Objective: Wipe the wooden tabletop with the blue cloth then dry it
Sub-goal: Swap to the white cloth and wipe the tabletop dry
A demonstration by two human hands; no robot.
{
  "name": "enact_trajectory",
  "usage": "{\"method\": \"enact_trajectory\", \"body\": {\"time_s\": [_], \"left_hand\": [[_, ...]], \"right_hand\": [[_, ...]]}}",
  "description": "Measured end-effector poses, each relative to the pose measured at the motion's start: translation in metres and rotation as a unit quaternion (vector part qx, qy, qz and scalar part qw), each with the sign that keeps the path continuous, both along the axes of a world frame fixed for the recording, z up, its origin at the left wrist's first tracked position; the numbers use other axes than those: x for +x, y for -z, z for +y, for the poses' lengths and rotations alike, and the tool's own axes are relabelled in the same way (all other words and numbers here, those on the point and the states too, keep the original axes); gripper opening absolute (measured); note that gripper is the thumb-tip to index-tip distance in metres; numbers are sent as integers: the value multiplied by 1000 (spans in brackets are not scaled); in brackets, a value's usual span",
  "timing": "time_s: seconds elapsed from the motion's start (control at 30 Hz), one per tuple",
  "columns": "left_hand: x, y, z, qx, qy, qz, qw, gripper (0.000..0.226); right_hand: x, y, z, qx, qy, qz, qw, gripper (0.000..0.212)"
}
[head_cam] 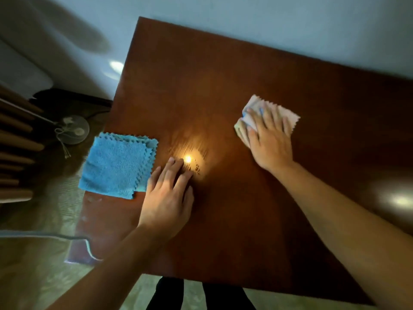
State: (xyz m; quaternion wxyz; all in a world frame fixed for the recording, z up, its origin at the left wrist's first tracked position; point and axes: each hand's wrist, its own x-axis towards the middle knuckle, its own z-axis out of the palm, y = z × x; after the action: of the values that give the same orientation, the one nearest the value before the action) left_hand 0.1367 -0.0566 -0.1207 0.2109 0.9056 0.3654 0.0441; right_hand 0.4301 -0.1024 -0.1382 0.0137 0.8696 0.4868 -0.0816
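Note:
A dark brown wooden tabletop [234,86] fills the middle of the view. The folded blue cloth [118,164] lies flat at its left edge, partly over the rim. My left hand [167,198] rests flat on the wood just right of that cloth, fingers spread, holding nothing; its side touches the cloth's right edge. My right hand [270,139] presses palm-down on a crumpled white cloth [288,115] at the right middle of the table, fingers spread over it. A bright light reflection glows on the wood by my left fingertips.
A pale wall stands behind the table. On the floor to the left are a round fan base [74,130] with a cord and a slatted wooden piece [15,148]. A cable [67,237] runs across the floor at lower left. Dark legs [169,296] show under the near edge.

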Motion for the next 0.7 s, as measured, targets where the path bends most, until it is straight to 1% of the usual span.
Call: {"method": "enact_trajectory", "body": {"time_s": [0.07,0.13,0.2,0.27,0.37,0.47,0.57,0.7], "left_hand": [[1,-3,6,12,-37,-4,999,45],[-4,-8,13,31,-96,-15,995,45],[-15,-11,23,49,-153,-15,987,46],[-31,-14,35,47,-203,6,978,50],[-56,-12,49,-5,-233,54,971,52],[-68,-5,52,-22,-203,83,975,58],[-65,0,50,-11,-207,85,975,53],[-65,2,50,-15,-211,103,972,56]], "right_hand": [[23,-1,38,8,23,7,1000,61],[18,2,77,19,16,13,1000,59],[-4,5,114,23,-33,29,999,58],[-32,5,140,20,-98,34,994,57],[-72,6,145,23,-174,26,984,55],[-112,6,95,39,-229,47,972,55],[-159,9,14,65,-248,70,964,54],[-223,11,-88,41,-291,85,952,63]]}}
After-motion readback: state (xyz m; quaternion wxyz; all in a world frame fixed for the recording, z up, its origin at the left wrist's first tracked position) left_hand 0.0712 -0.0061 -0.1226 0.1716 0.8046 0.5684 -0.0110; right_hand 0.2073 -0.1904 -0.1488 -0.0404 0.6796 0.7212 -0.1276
